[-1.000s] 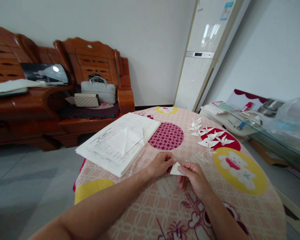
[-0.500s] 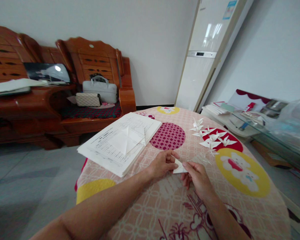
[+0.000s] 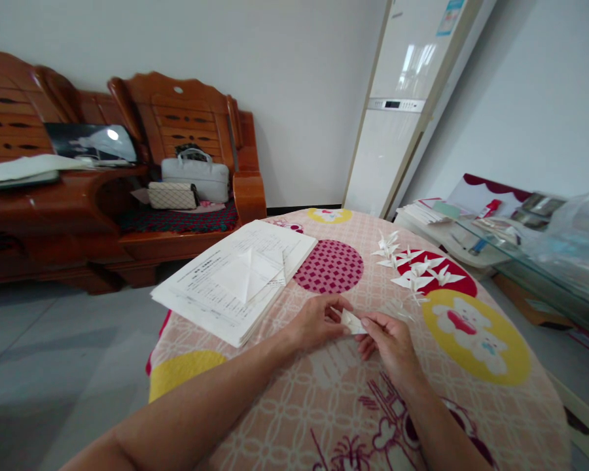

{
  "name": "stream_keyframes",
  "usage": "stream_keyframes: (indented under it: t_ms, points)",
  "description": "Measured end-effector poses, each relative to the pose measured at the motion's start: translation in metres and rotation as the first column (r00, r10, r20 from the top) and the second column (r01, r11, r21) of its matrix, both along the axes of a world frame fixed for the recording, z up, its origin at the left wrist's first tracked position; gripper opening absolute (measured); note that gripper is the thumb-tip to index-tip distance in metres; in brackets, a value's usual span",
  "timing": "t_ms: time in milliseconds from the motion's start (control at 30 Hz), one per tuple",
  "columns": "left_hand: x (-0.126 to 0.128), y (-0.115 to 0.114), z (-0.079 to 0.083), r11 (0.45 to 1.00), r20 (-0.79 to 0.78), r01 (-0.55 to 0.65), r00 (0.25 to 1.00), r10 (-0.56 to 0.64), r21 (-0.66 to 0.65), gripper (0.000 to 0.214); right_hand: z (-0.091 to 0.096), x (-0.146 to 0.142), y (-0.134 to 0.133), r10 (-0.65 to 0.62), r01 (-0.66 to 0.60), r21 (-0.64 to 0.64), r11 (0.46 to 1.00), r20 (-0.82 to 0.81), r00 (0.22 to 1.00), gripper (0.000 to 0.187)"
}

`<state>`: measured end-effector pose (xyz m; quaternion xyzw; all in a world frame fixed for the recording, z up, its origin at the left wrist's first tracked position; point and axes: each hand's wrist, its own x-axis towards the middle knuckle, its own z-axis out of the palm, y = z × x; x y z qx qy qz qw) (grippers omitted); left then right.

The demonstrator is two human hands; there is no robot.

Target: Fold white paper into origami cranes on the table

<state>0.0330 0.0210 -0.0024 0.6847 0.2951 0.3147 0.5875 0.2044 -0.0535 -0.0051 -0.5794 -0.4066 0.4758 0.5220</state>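
Note:
A small folded piece of white paper (image 3: 354,322) is held between both hands, just above the patterned tablecloth (image 3: 285,405). My left hand (image 3: 321,318) pinches its left end with thumb and fingers. On the opposite side my right hand (image 3: 390,339) grips the paper between thumb and forefinger, the other fingers curled beneath. Several white paper cranes (image 3: 419,269) stand beyond my right hand on the cloth. To the left lies a stack of printed sheets (image 3: 196,291), with a creased white paper square (image 3: 248,275) on top.
A glass-topped side table (image 3: 530,261) with papers and a plastic bag (image 3: 584,226) stands at the right. Behind the round table are a wooden armchair (image 3: 186,118) with bags on its seat and a tall white air conditioner (image 3: 392,124).
The folded paper has tilted and shifted slightly upward, so more of its face shows. Both hands have made small finger movements around it. The cranes and the stack stay put.

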Motion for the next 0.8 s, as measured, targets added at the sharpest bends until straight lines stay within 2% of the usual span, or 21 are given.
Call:
stream_keyframes:
  t_ms: [67, 133, 267, 433, 800]
  points:
    - [-0.001, -0.001, 0.003, 0.996, -0.091, -0.023, 0.995, 0.031, 0.083, 0.036, -0.002, 0.001, 0.0, 0.009, -0.009, -0.002, 1.0, 0.006, 1.0, 0.038]
    - [-0.002, -0.002, 0.005, 0.995, -0.113, -0.03, 0.993, 0.041, 0.097, 0.035, -0.003, 0.002, 0.001, 0.017, -0.017, 0.0, 1.0, 0.006, 1.0, 0.037]
    - [-0.001, 0.0, 0.002, 1.0, -0.021, -0.024, 0.999, 0.024, -0.004, 0.034, -0.003, 0.004, 0.001, 0.064, -0.065, 0.045, 0.997, 0.023, 0.998, 0.035]
    - [-0.002, 0.004, -0.004, 0.984, 0.075, 0.04, 0.997, -0.027, -0.174, 0.043, 0.001, 0.004, 0.001, 0.085, -0.088, 0.06, 0.994, 0.049, 0.995, 0.035]
    - [-0.002, 0.002, -0.001, 0.951, 0.165, 0.08, 0.986, -0.032, -0.297, 0.051, -0.001, 0.005, 0.002, 0.057, -0.06, 0.052, 0.997, 0.059, 0.997, 0.032]
